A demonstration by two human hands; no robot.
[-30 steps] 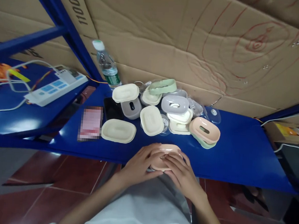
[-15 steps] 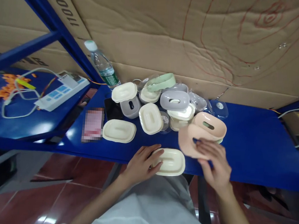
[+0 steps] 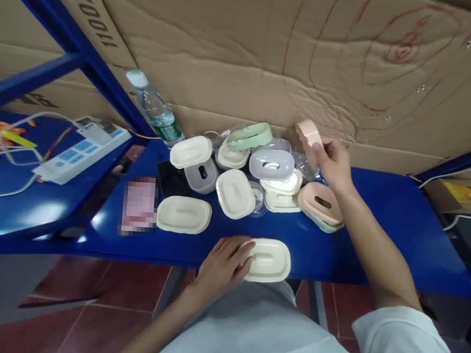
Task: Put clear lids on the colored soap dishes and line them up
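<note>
At the table's front edge lies a cream oval plastic lid (image 3: pixel 270 260) with a long ridge in its middle. My left hand (image 3: pixel 225 264) grips its left end, thumb and fingers curled over the rim. Farther back, my right hand (image 3: pixel 333 162) pinches a peach oval cover (image 3: pixel 309 136), tilted up on edge above the rear of the pile. Below my right wrist, another peach cover (image 3: pixel 318 201) with a slot sits on a pale green piece (image 3: pixel 325 226). Left of it are a grey slotted cover (image 3: pixel 272 164) and a cream lid (image 3: pixel 235 193).
More cream lids (image 3: pixel 184 215), a light green ring (image 3: pixel 251 136) and clear plastic pieces crowd the blue table (image 3: pixel 380 229). A water bottle (image 3: pixel 159 112) leans at the back left, near a dark phone-like slab (image 3: pixel 173 179). A power strip (image 3: pixel 84 152) lies farther left; cardboard (image 3: pixel 228 47) stands behind.
My right hand has lifted the front peach cover and carried it away from me to the back of the table. My left hand stays on the cream lid. The view has shifted slightly.
</note>
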